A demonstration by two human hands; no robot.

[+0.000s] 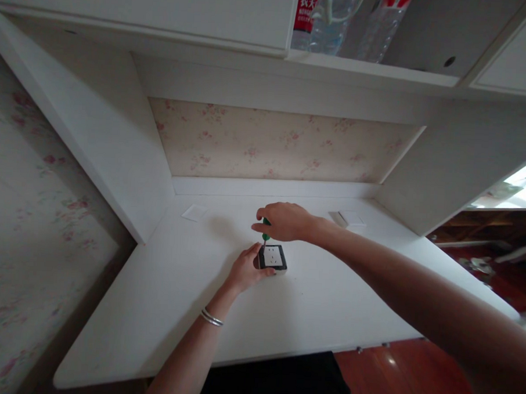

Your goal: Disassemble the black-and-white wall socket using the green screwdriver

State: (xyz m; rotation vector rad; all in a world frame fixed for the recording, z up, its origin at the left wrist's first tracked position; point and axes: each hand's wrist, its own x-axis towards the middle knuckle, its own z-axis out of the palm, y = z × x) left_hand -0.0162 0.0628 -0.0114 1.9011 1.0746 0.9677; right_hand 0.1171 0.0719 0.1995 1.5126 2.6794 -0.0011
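A wall socket (273,256) with a white face and a dark frame lies on the white desk, its slots facing up. My left hand (245,268) grips it from the left, fingers at the far edge and thumb along the near edge. Above it, my right hand (283,221) is closed round the green handle of a screwdriver (266,236). The shaft points down at the socket's upper left part; whether the tip sits in a screw is too small to tell.
On the desk (319,304), a thin white square plate (194,212) lies at the back left and a white square piece (351,218) at the back right. Side panels flank the desk. Plastic bottles (334,26) stand on the shelf overhead.
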